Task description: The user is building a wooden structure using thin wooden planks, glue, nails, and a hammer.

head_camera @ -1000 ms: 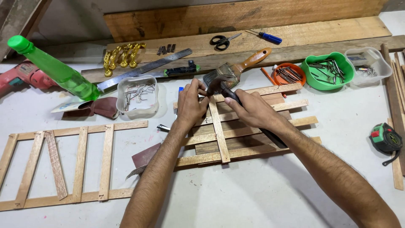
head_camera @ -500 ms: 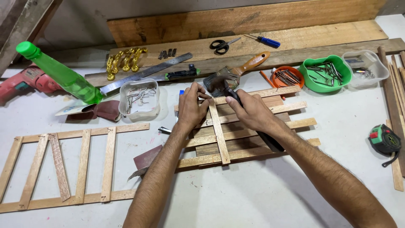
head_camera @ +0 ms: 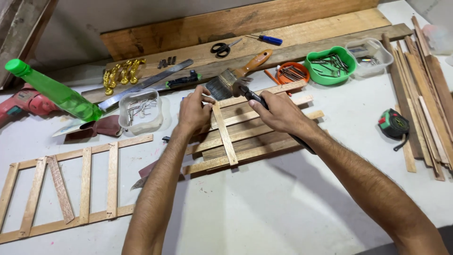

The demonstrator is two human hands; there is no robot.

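Head view, looking down on a white worktable [head_camera: 264,212]. Right hand [head_camera: 278,113] is wrapped tight around the dark handle of a hammer [head_camera: 257,99], whose metal head sits just beyond the fingertips, above the top slats of a wooden slat frame [head_camera: 245,132]. Left hand [head_camera: 193,111] is closed in a pinch at the upper end of the frame's upright cross strip, thumb and forefinger drawn together; whatever is held between them is too small to tell. The frame lies flat under both hands, its horizontal slats running out past the right wrist, the cross strip passing between the two hands. Just beyond the fingertips of both hands lies a paintbrush [head_camera: 236,78] with an orange-brown handle. Past the left knuckles stands a clear tub of nails [head_camera: 140,111], and farther out a green plastic bottle [head_camera: 56,92] lies tilted, near a red power drill [head_camera: 26,101]. Beyond the right fingers sit an orange dish [head_camera: 292,73], a green bowl [head_camera: 330,63] of screws and a clear tray [head_camera: 370,54]. Scissors [head_camera: 222,47] and a blue-handled screwdriver [head_camera: 266,38] rest on planks at the far edge. Well apart from the right forearm, a tape measure [head_camera: 394,123] lies beside loose strips. Near the left elbow lies a second finished frame [head_camera: 71,189].
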